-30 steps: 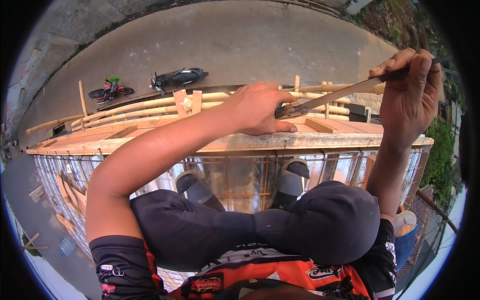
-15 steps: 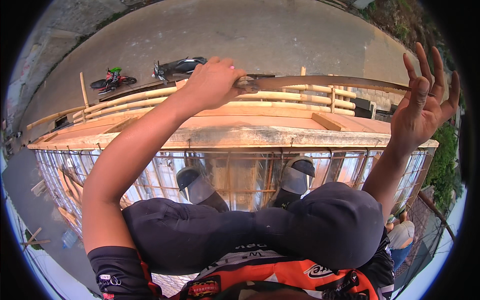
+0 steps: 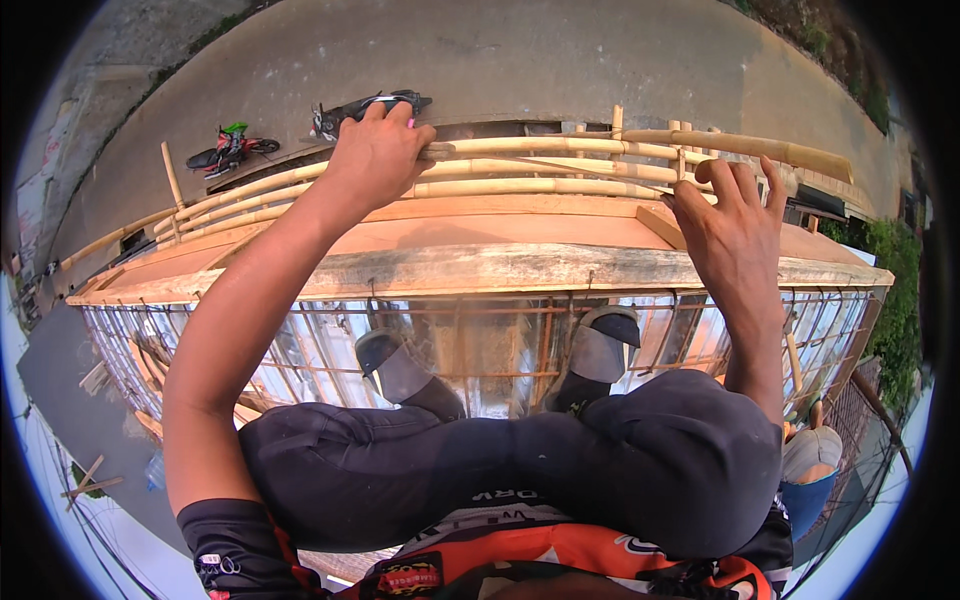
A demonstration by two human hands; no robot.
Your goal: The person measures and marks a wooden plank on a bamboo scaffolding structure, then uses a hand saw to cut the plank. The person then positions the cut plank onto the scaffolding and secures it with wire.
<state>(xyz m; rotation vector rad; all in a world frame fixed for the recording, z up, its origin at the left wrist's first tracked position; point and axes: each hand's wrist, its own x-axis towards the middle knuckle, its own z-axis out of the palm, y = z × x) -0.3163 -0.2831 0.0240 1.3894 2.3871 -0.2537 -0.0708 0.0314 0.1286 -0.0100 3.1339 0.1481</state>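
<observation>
My left hand [image 3: 380, 155] is closed around the handle of a hand saw [image 3: 590, 172]. The saw's blade reaches to the right, seen almost edge-on as a thin dark line in front of the bamboo poles. At its far end is my right hand [image 3: 735, 205], fingers bent, with thumb and forefinger pinched at the blade's tip. Both hands are above the wooden formwork, beyond a long timber beam [image 3: 480, 268]. Several bamboo poles [image 3: 540, 165] form a rail behind the saw. My fingers partly hide the handle.
Below my knees, my shoes [image 3: 610, 335] stand at a rusty rebar grid [image 3: 480, 378]. Two motorbikes, one red and green [image 3: 230, 150], one dark [image 3: 365, 112], are parked on the road beyond the rail. At lower right another person in a pale hat [image 3: 812, 455] is partly visible.
The saw has turned from broadside to nearly edge-on. My left hand has moved slightly left; my right hand has moved left and down, its spread fingers now bent at the blade's tip.
</observation>
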